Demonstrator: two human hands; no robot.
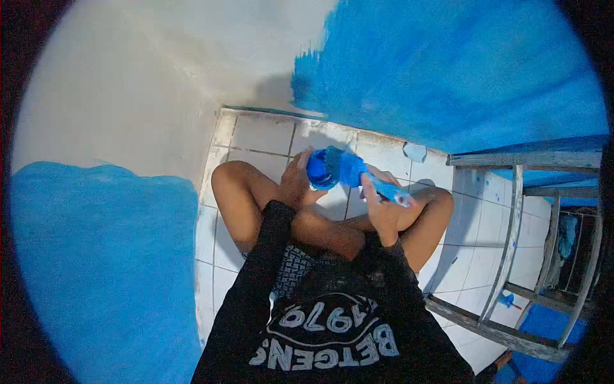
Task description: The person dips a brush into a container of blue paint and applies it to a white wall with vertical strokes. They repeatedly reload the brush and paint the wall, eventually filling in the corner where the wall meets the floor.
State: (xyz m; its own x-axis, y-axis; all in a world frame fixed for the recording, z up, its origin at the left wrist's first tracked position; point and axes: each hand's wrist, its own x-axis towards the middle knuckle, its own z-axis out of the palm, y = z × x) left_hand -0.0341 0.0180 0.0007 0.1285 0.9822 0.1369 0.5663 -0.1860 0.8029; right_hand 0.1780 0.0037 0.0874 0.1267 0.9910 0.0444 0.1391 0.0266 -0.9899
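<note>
Black shirt [332, 349]; brush [353, 170] at cup [319, 171] rim, tiles [262, 134] around.

The floor [262, 134] is white tile with dark grout, grimy along its far edge and far left corner. A pale scrap [414, 152] lies near the far edge. Blue specks dot the right part, where a small blue-and-red item [510, 301] lies near a blue sheet [551, 325].
</note>
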